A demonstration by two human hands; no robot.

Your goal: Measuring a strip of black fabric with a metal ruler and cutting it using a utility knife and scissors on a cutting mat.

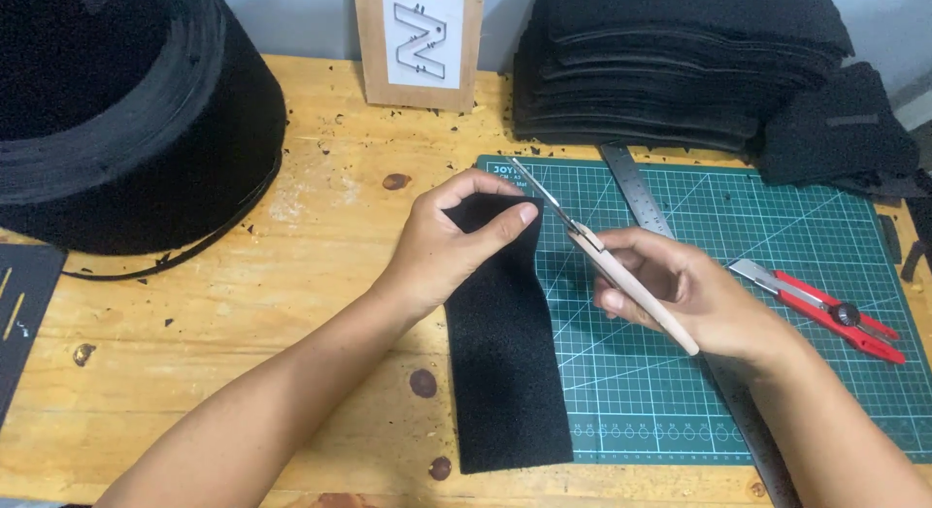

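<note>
A long strip of black foam [505, 358] lies across the edge of the green cutting mat [806, 236] and the wooden table. My left hand [449, 244] pinches the strip's far end between thumb and fingers. My right hand [684, 293] grips scissors [600, 251] with pale beige handles. Their thin blades point up and to the left, close to the foam's top right corner and my left thumb.
A large roll of black foam [126, 110] fills the back left. Stacked black foam sheets [680, 62] sit at the back right. A steel ruler [641, 193] and a red utility knife [825, 309] lie on the mat. A cardboard letter template [419, 42] leans on the wall.
</note>
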